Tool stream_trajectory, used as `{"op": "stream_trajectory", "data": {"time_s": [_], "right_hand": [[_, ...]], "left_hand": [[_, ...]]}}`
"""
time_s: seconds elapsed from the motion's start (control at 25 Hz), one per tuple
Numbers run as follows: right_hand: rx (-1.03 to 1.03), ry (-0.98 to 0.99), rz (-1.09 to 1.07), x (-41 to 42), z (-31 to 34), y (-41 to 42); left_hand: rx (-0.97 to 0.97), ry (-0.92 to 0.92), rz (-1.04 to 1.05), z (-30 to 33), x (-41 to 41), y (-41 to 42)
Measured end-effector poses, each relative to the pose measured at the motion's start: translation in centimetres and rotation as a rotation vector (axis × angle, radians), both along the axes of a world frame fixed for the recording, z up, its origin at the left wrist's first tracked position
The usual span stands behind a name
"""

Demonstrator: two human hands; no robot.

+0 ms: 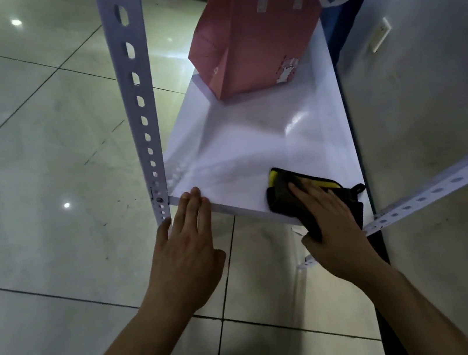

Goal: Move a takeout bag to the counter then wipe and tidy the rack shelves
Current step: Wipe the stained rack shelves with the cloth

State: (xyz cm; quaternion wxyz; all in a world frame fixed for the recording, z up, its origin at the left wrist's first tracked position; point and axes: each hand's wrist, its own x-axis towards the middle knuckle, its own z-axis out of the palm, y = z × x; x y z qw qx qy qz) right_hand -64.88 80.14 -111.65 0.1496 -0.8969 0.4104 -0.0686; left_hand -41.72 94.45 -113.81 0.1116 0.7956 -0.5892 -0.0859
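A pink takeout bag (250, 36) with white handles stands upright at the far end of the white rack shelf (237, 146). A dark cloth with a yellow edge (286, 187) lies on the shelf's near right corner. My right hand (329, 223) lies flat on the cloth with its thumb curled under the cloth's near edge. My left hand (186, 252) has straight fingers, and their tips rest on the shelf's near left edge beside the upright.
A white perforated upright (136, 100) rises at the shelf's near left corner. A perforated cross bar (442, 187) runs at the right, against a grey wall (424, 70). Glossy tiled floor (38, 147) spreads to the left and below.
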Motion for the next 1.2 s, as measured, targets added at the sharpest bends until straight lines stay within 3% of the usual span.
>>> {"op": "stream_trajectory", "data": {"time_s": [0.32, 0.52, 0.72, 1.2], "right_hand": [[0.13, -0.09, 0.012, -1.0, 2.4, 2.1], [0.229, -0.143, 0.107, -2.4, 7.3, 5.8], [0.45, -0.19, 0.094, -3.2, 15.8, 11.4], [0.152, -0.222, 0.017, -7.5, 40.1, 17.5]], "left_hand": [[-0.007, 0.135, 0.1, 2.8, -3.3, 1.8], [-0.064, 0.377, -0.111, 8.2, -8.0, 3.6], [-0.05, 0.282, -0.18, 16.7, -9.4, 7.1], [-0.07, 0.275, -0.098, 43.5, -11.6, 12.9]]}}
